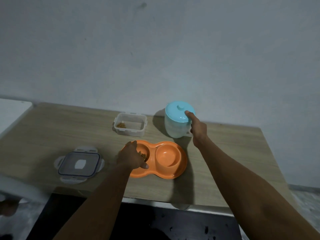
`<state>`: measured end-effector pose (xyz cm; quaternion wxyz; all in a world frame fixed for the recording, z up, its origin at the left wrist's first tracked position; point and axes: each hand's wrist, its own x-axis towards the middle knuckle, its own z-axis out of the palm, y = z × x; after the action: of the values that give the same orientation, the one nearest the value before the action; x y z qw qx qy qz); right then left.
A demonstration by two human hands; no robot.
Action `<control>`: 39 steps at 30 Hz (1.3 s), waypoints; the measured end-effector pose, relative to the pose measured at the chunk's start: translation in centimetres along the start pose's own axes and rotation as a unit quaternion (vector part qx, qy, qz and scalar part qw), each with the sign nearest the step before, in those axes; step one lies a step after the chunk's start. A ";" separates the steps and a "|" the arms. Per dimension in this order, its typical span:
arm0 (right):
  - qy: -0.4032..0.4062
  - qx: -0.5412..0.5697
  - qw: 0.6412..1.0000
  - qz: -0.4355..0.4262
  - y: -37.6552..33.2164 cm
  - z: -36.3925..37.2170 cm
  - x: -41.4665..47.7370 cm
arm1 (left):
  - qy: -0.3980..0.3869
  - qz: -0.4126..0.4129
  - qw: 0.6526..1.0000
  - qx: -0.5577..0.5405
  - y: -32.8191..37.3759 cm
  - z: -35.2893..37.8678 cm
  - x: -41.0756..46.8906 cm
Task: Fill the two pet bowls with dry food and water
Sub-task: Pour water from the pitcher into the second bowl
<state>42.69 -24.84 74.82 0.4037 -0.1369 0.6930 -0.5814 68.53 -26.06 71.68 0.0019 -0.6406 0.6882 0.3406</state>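
An orange double pet bowl [180,168] lies on the wooden table. My left hand [131,157] rests over its left bowl, fingers curled around brown dry food [144,155] that shows at the fingertips. The right bowl [168,155] looks empty. Behind it stands a clear plastic food container [130,124] with a little dry food in its left corner. A pale jug with a light blue lid [179,111] stands at the back right. My right hand [198,129] grips the jug's handle side, with the thumb pressed on the lid.
The container's clear lid [80,164] lies flat on the table to the left of the pet bowl. A white board [12,111] sits at the far left. The table [233,161] backs onto a grey wall. Its front edge runs just below my forearms.
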 end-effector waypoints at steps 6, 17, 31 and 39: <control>0.029 0.003 0.999 -0.013 0.9 -3.1 -1.7 | 0.001 -0.006 1.000 0.014 0.0 0.0 0.0; 0.038 -0.073 0.995 -0.060 -0.5 -8.2 -8.1 | -0.019 0.012 0.997 0.071 0.6 -0.8 -0.3; 0.005 -0.204 0.976 -0.070 0.1 -9.9 -11.0 | -0.023 0.021 0.998 0.059 0.2 -0.9 -0.8; 0.031 -0.234 0.970 -0.059 -0.3 -9.9 -10.9 | -0.023 0.033 0.997 0.068 0.4 -1.0 -1.0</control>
<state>42.43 -10.85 79.45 0.3036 -0.2501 0.8128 -0.4296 68.81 -25.68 73.00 0.0495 -0.6080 0.7303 0.3074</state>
